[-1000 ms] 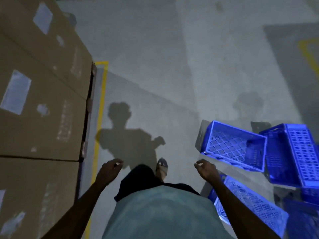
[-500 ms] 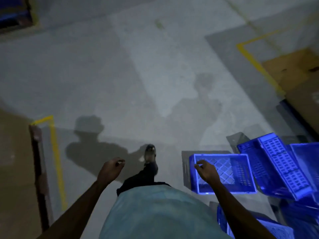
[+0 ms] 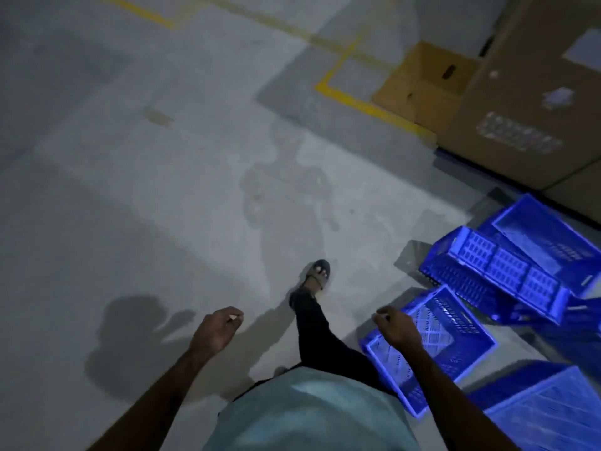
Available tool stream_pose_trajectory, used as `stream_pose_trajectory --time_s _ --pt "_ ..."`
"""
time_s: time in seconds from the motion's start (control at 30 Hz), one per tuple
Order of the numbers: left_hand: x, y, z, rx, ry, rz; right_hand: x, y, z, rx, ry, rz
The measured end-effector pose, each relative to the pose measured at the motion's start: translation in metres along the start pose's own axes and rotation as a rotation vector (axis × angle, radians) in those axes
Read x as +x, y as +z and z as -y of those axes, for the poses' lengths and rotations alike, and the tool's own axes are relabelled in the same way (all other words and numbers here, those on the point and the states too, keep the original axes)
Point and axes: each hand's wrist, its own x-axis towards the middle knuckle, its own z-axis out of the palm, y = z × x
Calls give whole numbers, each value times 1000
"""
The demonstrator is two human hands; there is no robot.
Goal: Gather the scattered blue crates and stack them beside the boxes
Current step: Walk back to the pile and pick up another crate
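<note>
Head view: a grey concrete floor (image 3: 162, 190) carries yellow floor lines (image 3: 367, 107) that mark out a bay at upper right. Large cardboard boxes (image 3: 527, 102) stand at the right edge, with a smaller carton (image 3: 429, 79) just beside them. The person's leg in dark trousers and a sandalled foot (image 3: 320, 271) extend forward between the two hands; a body shadow (image 3: 130, 336) lies on the floor at left. The blue crates lie scattered at lower right, near the boxes: the nearest crate (image 3: 455, 346) sits tilted with its opening up, a second crate (image 3: 507, 275) lies on its side behind it, a third crate (image 3: 549, 236) rests against the second, and a fourth crate (image 3: 553, 415) is cut off by the frame corner. The left hand (image 3: 217, 330) hangs over bare floor, fingers loosely curled, grasping nothing, well apart from the crates. The right hand (image 3: 398, 327) overlaps the near rim of the nearest crate, fingers loosely curled and released; contact with the rim cannot be confirmed. Low light and blur obscure the box labels
</note>
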Motion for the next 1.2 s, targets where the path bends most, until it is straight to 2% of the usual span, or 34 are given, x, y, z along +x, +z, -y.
stream_pose_trajectory --time_s 0.13,0.23,0.43,0.63,0.87,1.0,1.2 --pt "103 -51 -69 89 36 24 63 -15 30 85 92 -7" --pt "172 -88 -148 61 61 52 97 -37 55 150 169 -37" --pt "309 -111 -320 89 304 149 171 -91 96 272 280 -115" --pt "430 -86 -438 272 430 376 234 -149 132 443 417 -241" --pt "547 -38 -561 500 581 641 274 -195 146 690 701 -413" --pt "583 -10 -641 668 668 789 280 -228 160 826 840 -519" --pt "594 65 -754 880 871 869 287 -250 159 971 992 -650"
